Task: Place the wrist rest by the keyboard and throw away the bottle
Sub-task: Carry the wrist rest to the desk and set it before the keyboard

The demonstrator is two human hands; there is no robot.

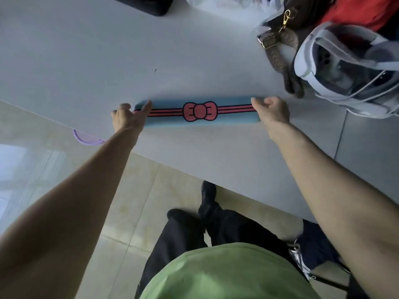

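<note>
A long blue wrist rest (200,120) with a pink bow and pink stripes lies across the white table (108,61), near its front edge. My left hand (129,118) grips its left end and my right hand (272,111) grips its right end. No bottle shows in this view. A dark object (149,5) at the table's far edge may be the keyboard, though I cannot tell.
A white headset (349,67) and a brown bag strap (285,57) lie at the right of the table, close to my right hand. A purple round thing (86,138) peeks out under the table's left edge. Below are a tiled floor and my legs.
</note>
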